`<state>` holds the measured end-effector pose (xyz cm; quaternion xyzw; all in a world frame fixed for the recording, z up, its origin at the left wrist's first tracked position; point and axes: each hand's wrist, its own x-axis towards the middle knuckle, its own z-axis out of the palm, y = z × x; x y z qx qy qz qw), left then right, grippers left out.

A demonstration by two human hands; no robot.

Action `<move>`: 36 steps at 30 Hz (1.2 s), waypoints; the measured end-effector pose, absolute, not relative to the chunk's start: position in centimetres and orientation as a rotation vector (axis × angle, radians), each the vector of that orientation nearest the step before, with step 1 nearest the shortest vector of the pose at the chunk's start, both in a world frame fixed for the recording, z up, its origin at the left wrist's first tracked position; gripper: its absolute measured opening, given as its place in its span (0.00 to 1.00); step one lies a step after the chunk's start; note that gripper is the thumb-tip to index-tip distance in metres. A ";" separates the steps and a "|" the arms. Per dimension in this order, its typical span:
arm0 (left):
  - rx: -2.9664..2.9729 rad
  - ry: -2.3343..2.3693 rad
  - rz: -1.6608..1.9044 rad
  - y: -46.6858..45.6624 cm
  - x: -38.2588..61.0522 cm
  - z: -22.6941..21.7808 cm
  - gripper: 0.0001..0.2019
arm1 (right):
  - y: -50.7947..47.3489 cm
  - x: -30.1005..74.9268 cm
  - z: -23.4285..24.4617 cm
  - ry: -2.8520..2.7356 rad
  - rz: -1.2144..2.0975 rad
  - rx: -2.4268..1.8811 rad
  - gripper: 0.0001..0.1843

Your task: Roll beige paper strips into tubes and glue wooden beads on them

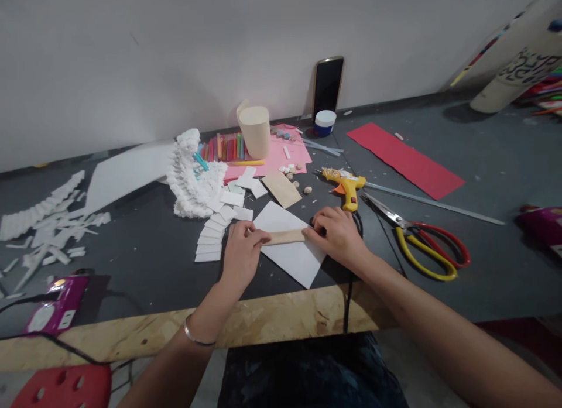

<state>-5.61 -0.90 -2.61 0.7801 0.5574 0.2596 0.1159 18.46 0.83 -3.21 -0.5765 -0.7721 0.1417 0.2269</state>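
Note:
My left hand [241, 250] and my right hand [337, 233] pinch the two ends of a narrow tan paper strip [284, 237]. The strip lies flat across a white sheet [293, 257] on the dark table top. Both hands have fingers curled, pressing down on the strip ends. A fan of small white rectangles [214, 237] lies just left of my left hand. A yellow glue gun [346, 187] sits just behind my right hand, its black cord running off the table edge.
Scissors [421, 244] with red and yellow handles and a long metal ruler [434, 203] lie to the right. A red sheet [406, 160], a phone [328, 87] leaning on the wall, a rolled tan paper [255, 132], pink paper [281, 156], a white paper ruffle [189, 175] and scraps [44, 220] surround them.

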 end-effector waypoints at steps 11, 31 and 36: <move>2.499 1.601 0.677 -0.9 -5.9 -3.5 0.17 | -0.2 18.6 -2.6 -2.063 0.112 -1.287 0.07; 2.627 1.673 0.660 -1.4 -5.8 -3.9 0.16 | -2.2 17.4 -2.5 -2.446 0.018 -0.944 0.14; 2.665 1.692 0.639 -1.5 -5.7 -3.8 0.17 | -2.3 17.1 -2.2 -2.462 0.067 -1.008 0.14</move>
